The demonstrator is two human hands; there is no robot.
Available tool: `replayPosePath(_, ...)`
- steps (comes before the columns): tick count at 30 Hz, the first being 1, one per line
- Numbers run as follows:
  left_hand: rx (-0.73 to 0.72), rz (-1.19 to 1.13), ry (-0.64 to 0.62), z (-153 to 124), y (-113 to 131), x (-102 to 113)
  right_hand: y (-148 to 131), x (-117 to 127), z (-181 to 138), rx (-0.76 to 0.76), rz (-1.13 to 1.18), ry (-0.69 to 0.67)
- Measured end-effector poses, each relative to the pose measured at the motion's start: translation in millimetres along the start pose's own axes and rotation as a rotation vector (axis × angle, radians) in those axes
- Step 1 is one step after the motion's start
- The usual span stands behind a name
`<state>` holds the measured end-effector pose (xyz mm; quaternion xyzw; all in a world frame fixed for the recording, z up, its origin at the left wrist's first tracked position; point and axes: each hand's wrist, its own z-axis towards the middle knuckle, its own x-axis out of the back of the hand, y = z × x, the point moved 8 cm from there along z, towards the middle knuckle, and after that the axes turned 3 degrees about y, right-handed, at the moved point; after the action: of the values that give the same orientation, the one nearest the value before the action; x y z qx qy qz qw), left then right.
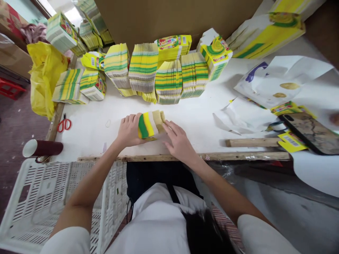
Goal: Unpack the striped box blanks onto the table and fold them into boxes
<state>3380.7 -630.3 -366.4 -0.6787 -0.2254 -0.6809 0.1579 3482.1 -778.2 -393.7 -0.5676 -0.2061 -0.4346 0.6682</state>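
Observation:
A small stack of flat printed cartons (150, 124), striped green, yellow and beige, stands on edge near the front of the white table (196, 116). My left hand (129, 129) is wrapped round its left end. My right hand (179, 140) presses against its right end with the fingers together and stretched along it. Both hands clamp the stack between them.
Several taller stacks of the same cartons (156, 70) line the back of the table. Red scissors (64, 124) and a maroon tube (42, 148) lie at the left, a white crate (39, 201) below. A phone (311, 132), paper sheets and a wooden strip (251, 142) lie right.

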Motion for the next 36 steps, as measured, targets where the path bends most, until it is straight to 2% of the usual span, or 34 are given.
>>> replayPosePath(3, 0.004, -0.007, -0.005, 0, 0, 0, 3, 10, -6, -0.003, -0.001, 0.071)
replayPosePath(10, 0.012, 0.0, -0.02, 0, -1, 0, -2, 11, -12, 0.044, -0.101, 0.119)
replayPosePath(20, 0.024, 0.021, -0.018, 1, -1, 0, -6, 9, -10, 0.005, -0.122, 0.178)
replayPosePath(24, 0.046, 0.022, -0.011, -2, -1, 0, -1, -1, 10, -0.077, -0.168, 0.115)
replayPosePath(29, 0.174, 0.039, 0.061, -12, -6, 2, 2, -9, 30, -0.164, -0.158, 0.057)
replayPosePath(36, 0.308, 0.056, 0.131, -21, -6, 4, 11, -21, 35, -0.393, -0.155, -0.003)
